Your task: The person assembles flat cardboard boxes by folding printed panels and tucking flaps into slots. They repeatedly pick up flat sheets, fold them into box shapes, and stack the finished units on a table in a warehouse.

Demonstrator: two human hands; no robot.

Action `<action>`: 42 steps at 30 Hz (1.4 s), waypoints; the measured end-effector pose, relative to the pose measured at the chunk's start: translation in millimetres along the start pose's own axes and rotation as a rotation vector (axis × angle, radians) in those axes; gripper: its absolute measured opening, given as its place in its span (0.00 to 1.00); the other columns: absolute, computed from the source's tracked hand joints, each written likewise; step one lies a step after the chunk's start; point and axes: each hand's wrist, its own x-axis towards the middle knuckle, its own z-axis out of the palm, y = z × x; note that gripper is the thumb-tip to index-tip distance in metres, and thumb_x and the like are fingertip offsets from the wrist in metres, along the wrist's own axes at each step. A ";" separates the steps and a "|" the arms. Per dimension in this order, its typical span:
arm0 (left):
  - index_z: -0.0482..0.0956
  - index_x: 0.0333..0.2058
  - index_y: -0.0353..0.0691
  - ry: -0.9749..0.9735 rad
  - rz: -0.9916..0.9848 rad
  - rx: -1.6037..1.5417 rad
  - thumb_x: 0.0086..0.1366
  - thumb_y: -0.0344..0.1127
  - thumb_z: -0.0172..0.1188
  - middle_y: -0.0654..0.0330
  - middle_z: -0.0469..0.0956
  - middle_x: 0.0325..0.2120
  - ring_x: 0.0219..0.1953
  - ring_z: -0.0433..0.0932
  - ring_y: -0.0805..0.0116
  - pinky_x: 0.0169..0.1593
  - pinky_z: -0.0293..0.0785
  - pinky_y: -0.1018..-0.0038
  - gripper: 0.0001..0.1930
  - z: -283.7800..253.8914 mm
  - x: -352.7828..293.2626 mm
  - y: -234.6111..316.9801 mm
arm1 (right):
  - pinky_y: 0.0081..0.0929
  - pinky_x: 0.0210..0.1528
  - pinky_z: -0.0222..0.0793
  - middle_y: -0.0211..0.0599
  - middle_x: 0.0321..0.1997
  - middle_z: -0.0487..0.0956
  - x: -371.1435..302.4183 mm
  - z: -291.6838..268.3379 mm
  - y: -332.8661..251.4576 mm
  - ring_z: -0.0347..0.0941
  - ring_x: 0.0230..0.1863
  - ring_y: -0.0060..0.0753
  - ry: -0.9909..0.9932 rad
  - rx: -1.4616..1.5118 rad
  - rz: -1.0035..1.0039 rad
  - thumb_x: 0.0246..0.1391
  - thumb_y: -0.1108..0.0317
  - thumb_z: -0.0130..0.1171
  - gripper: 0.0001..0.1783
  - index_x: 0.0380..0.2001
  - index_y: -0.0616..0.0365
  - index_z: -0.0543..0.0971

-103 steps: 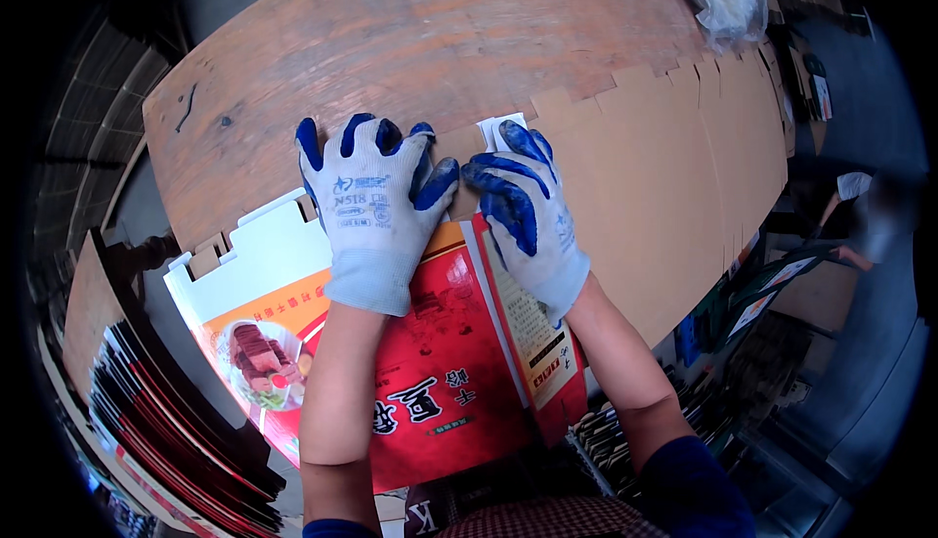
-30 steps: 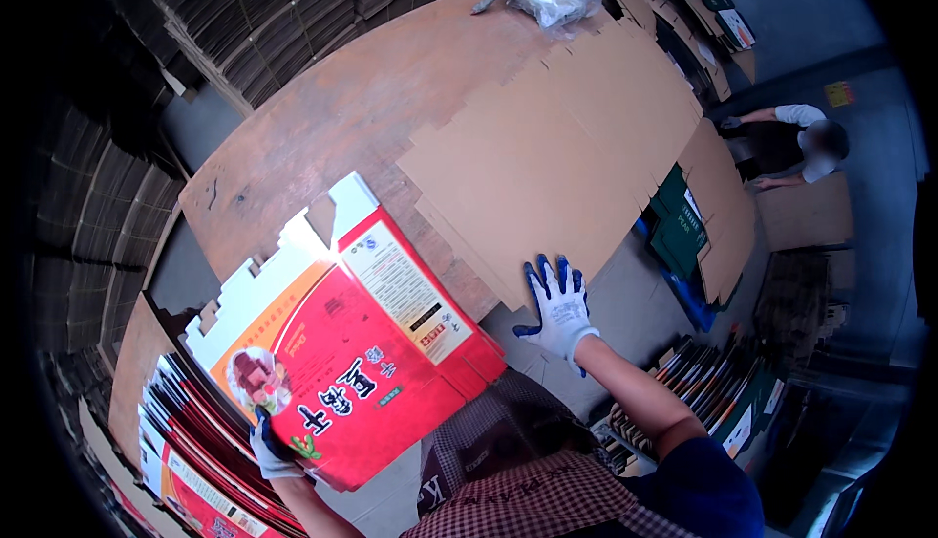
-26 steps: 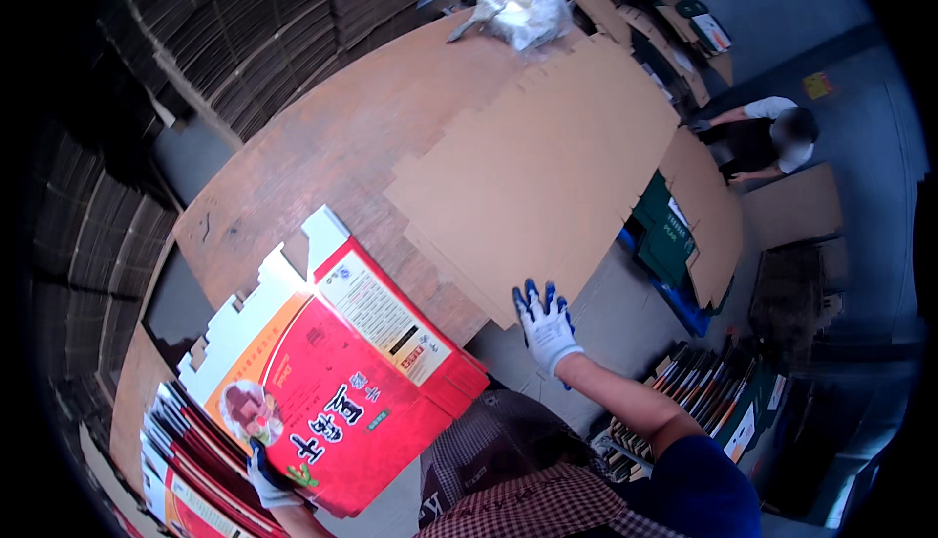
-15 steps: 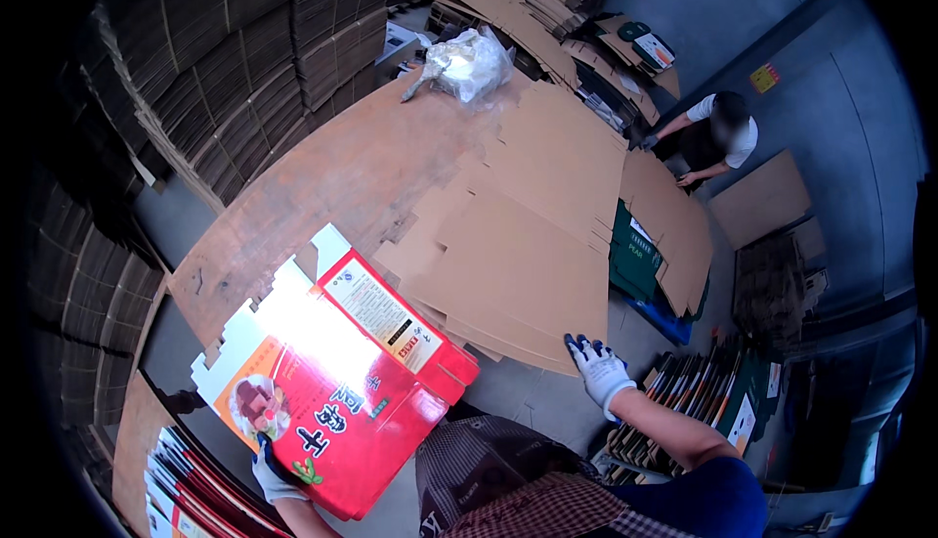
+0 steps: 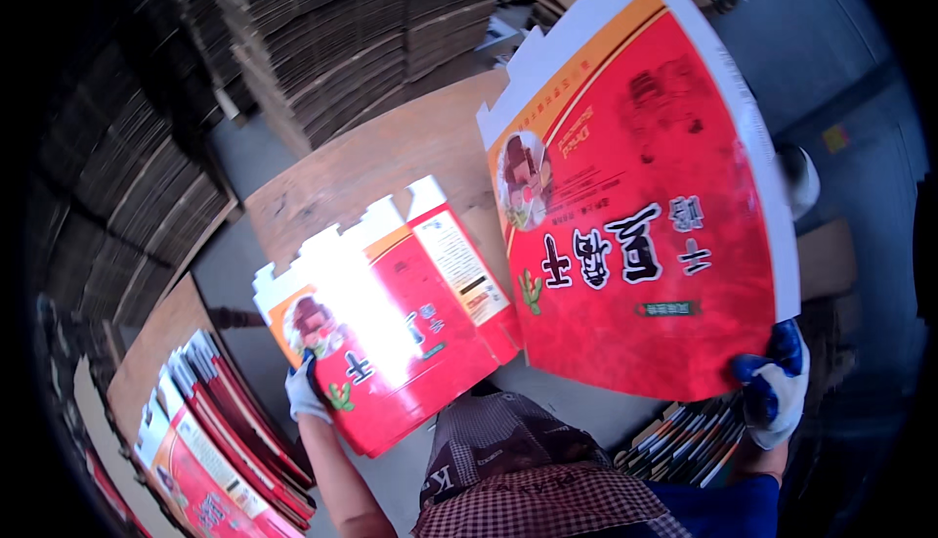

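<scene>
My left hand [image 5: 306, 391], in a white glove with blue fingertips, is closed on the left edge of a flat red carton [image 5: 430, 382] at the front of the table. White tabs run along the carton's far edge, and light glares off its middle. On the right, my right hand [image 5: 777, 391], in a white and blue glove, grips the lower right corner of a large red carton sheet [image 5: 645, 333]. That sheet stands raised and bowed, its printed face toward me. It hides most of the table's right half. Whether the two red pieces are joined cannot be told.
The wooden table [image 5: 381, 147] reaches away on the left. Bundled cardboard stacks [image 5: 342, 30] rise behind it. More red cartons [image 5: 225, 440] stand at the lower left, and a row of folded cartons [image 5: 684, 445] lies below the raised sheet. Another person [image 5: 801, 181] is mostly hidden.
My right hand, earlier on brown sheets, has moved right and now holds up a red-faced sheet. My left hand stays at the flat carton. The view has shifted.
</scene>
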 end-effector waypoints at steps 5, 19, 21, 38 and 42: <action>0.75 0.53 0.29 0.067 0.002 0.185 0.69 0.40 0.63 0.53 0.82 0.41 0.38 0.83 0.63 0.42 0.81 0.69 0.21 -26.7 16.4 -2.7 | 0.30 0.59 0.73 0.49 0.63 0.75 29.1 50.5 80.1 0.79 0.55 0.42 -0.224 0.322 0.245 0.42 0.81 0.59 0.31 0.55 0.68 0.75; 0.63 0.70 0.48 0.131 0.954 1.461 0.63 0.46 0.64 0.48 0.57 0.71 0.71 0.53 0.40 0.74 0.43 0.49 0.38 120.0 -54.7 -3.9 | 0.30 0.46 0.76 0.43 0.47 0.83 22.6 162.0 346.4 0.80 0.42 0.34 -0.826 -0.607 0.221 0.58 0.63 0.63 0.30 0.63 0.54 0.72; 0.63 0.70 0.56 -0.084 0.887 1.652 0.65 0.53 0.60 0.51 0.52 0.73 0.75 0.46 0.43 0.75 0.33 0.45 0.36 164.6 -51.7 -23.4 | 0.35 0.49 0.76 0.49 0.48 0.83 49.5 166.4 317.5 0.81 0.44 0.44 -0.848 -0.808 -0.040 0.57 0.59 0.64 0.30 0.62 0.52 0.73; 0.62 0.70 0.60 -0.080 0.735 1.779 0.66 0.63 0.54 0.54 0.46 0.75 0.77 0.37 0.44 0.73 0.23 0.39 0.37 192.0 -28.7 -61.4 | 0.21 0.40 0.76 0.35 0.35 0.83 204.0 203.9 271.8 0.79 0.32 0.24 -0.934 -0.062 0.424 0.67 0.70 0.56 0.15 0.54 0.65 0.78; 0.65 0.69 0.60 -0.103 0.716 1.799 0.65 0.63 0.55 0.54 0.46 0.75 0.77 0.37 0.45 0.74 0.23 0.39 0.36 194.9 -30.5 -56.4 | 0.41 0.64 0.67 0.43 0.57 0.77 209.1 300.6 277.2 0.72 0.61 0.51 -0.741 -0.633 -0.619 0.51 0.65 0.70 0.27 0.56 0.52 0.78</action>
